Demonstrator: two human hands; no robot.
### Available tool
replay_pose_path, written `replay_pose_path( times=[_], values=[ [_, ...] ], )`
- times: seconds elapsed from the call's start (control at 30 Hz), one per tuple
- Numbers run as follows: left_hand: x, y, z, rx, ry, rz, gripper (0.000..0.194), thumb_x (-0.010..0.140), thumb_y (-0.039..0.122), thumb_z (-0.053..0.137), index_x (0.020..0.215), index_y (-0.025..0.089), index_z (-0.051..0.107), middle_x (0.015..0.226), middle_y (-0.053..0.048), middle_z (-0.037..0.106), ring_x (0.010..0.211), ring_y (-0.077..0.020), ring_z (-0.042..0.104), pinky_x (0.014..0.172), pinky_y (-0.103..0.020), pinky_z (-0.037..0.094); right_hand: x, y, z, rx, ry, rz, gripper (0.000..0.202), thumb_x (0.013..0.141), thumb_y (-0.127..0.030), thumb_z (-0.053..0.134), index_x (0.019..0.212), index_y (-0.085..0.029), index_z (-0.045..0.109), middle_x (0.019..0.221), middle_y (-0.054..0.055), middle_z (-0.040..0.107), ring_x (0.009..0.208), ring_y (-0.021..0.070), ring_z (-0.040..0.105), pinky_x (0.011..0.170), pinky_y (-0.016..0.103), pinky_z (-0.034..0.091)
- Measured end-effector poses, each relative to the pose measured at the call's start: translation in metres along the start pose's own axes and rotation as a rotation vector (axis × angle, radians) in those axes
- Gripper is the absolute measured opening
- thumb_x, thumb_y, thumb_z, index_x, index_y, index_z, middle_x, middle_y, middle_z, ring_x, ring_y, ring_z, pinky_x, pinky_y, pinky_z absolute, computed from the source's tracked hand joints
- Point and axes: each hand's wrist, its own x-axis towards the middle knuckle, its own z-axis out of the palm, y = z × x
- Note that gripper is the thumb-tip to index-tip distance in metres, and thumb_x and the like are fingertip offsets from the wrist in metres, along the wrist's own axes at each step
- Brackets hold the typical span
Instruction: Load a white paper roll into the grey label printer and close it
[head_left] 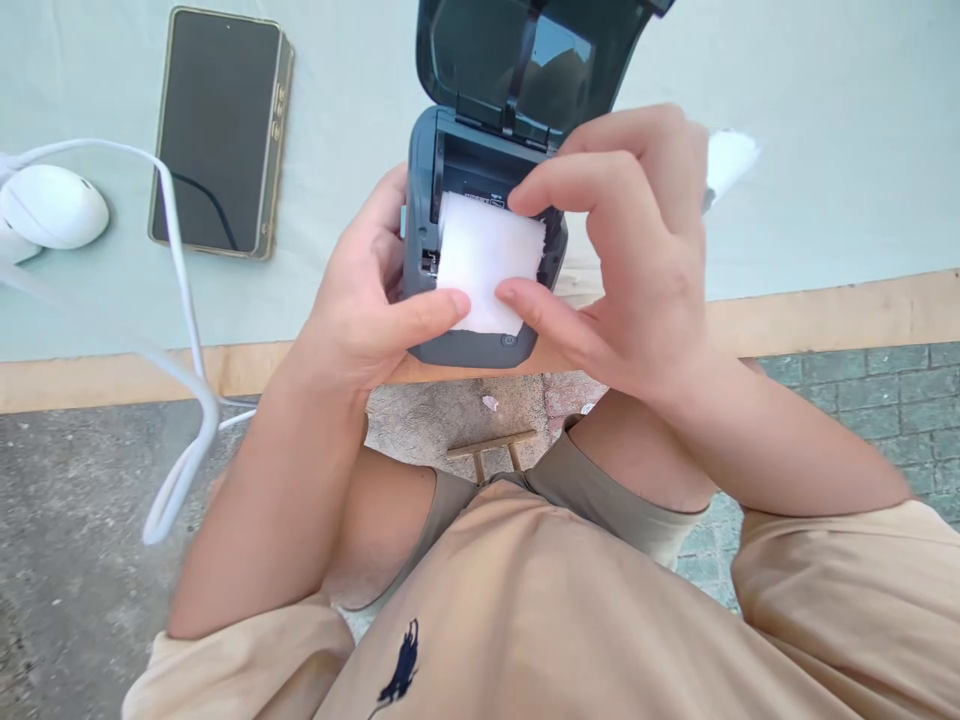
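A small dark grey thermal printer (420, 335) stands at the table's near edge with its dark translucent lid (480, 60) raised. White paper from a paper roll (491, 250) lies in its compartment and reaches over the front rim, with a torn edge on the right. My left hand (375, 290) grips the printer's left side, its thumb pressing on the paper. Over the right side, my right hand (630, 240) has its thumb on the paper's lower part and its index fingertip at the roll's far edge. The roll's core is hidden.
A phone (221, 130) in a clear case lies on the pale tablecloth at the upper left. Beside it are a white rounded device (56, 207) and a white cable (180, 260) hanging over the edge. A blurred white object (729, 160) lies behind my right hand.
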Motion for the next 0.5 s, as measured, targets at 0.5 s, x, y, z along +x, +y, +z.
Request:
replay_pose_path(
  times=[0.5],
  values=[
    [-0.003, 0.022, 0.019, -0.039, 0.147, -0.126, 0.065, 0.067, 0.037, 0.078, 0.124, 0.023, 0.05, 0.095, -0.001, 0.064, 0.083, -0.0198, 0.074, 0.058, -0.028, 0.061, 0.0, -0.002, 0.001, 0.096, -0.062, 0.113, 0.058, 0.083, -0.061, 0.056, 0.12, -0.017, 0.055, 0.114, 0.012, 0.049, 0.11, 0.0196, 0.049, 0.102, 0.04, 0.045]
  ],
)
